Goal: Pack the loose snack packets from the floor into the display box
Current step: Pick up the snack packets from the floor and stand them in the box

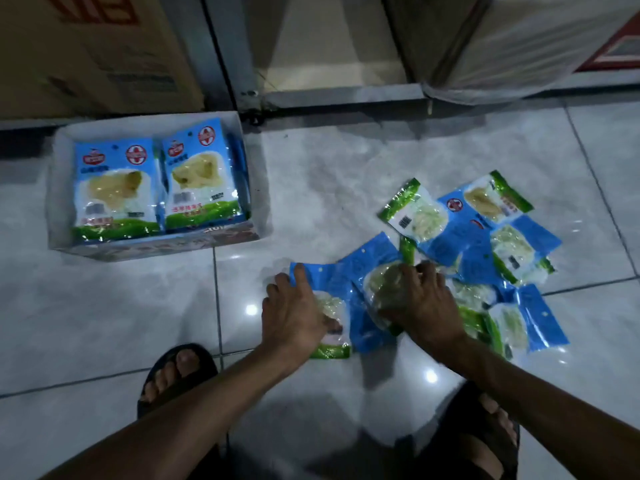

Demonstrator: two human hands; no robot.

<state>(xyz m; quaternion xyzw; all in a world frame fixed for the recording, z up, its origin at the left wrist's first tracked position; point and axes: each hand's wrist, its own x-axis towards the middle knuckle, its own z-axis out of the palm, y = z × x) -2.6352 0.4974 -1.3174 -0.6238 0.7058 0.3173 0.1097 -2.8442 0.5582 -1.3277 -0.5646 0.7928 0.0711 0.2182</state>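
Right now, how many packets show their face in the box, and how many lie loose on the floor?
Face-up packets in box: 2 (more edges behind, uncountable)
Loose packets on floor: at least 7, overlapping
Total: at least 9

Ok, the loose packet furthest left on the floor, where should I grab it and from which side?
Pinch the leftmost packet by its flat blue end, coming from the left over bare floor. It lies flat, its middle bulges with filling, and its right side is crowded by the neighbouring packet in the right hand. The left hand lies on it.
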